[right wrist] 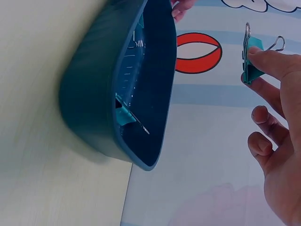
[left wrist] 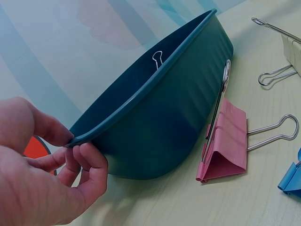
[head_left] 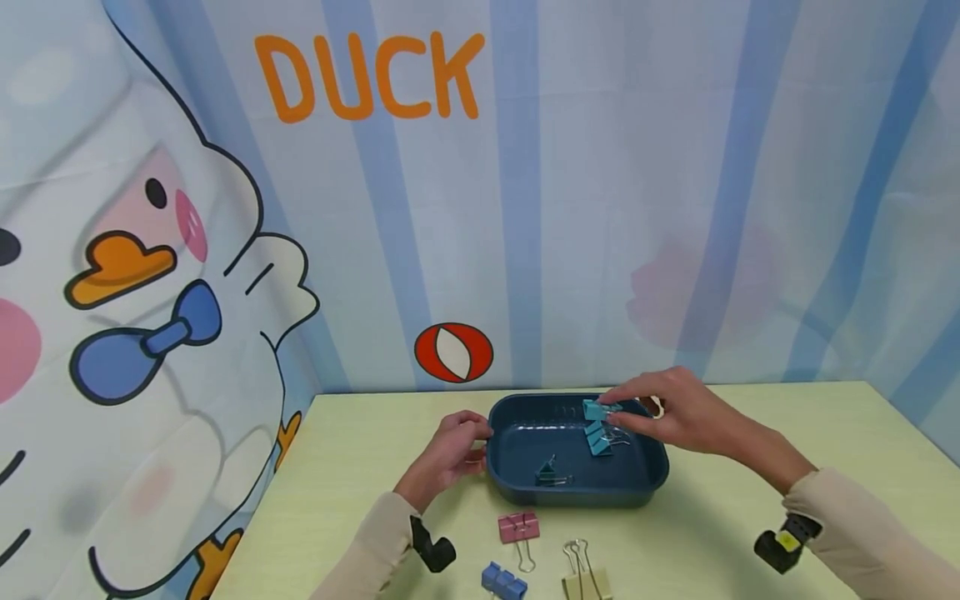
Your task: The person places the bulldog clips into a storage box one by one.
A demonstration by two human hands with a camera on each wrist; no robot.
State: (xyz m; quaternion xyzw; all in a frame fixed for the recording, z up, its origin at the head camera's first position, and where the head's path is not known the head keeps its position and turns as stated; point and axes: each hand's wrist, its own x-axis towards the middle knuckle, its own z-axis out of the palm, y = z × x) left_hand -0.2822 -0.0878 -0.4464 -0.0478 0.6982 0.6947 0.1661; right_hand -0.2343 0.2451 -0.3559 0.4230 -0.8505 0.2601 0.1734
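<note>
A dark blue plastic tray (head_left: 577,497) stands on the table, and my left hand (head_left: 452,450) pinches its left rim between thumb and fingers. My right hand (head_left: 686,410) pinches a teal binder clip (right wrist: 254,56) between thumb and index finger, over the tray's right part. In the right wrist view that clip hangs apart from the tray, with its wire handles spread. Inside the tray, another teal binder clip (head_left: 597,439) lies on the right side. A dark green binder clip (head_left: 547,474) sits near the front wall.
In front of the tray lie a pink binder clip (head_left: 518,527), a blue binder clip (head_left: 503,581) and a pale yellow binder clip (head_left: 587,582). Behind the pale yellow table (head_left: 750,517) hangs a striped cloth backdrop (head_left: 600,208) with duck print.
</note>
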